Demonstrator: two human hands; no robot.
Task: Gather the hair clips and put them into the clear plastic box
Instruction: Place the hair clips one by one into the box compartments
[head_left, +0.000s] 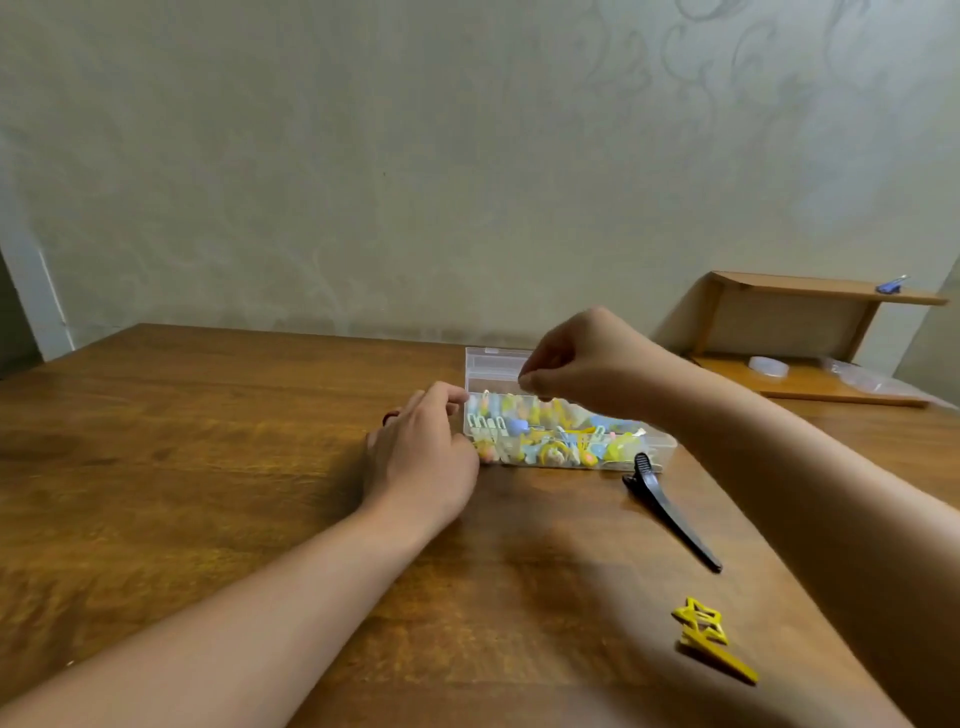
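The clear plastic box (657, 444) sits mid-table with its lid (491, 366) standing open behind it. Several pastel hair clips (550, 434) fill it. My left hand (421, 457) grips the box's left end, thumb and fingers on its wall. My right hand (582, 358) hovers over the box's back left part, fingertips pinched together; whether something small is in them I cannot tell. A long black clip (670, 512) lies on the table just in front of the box's right end. A yellow star clip (709, 636) lies nearer me, to the right.
The wooden table (208, 467) runs to a pale wall. A small wooden shelf (810, 332) stands at the back right, with a blue clip (891, 286) on top and clear plastic items under it. Something small and red (389, 417) peeks out behind my left hand.
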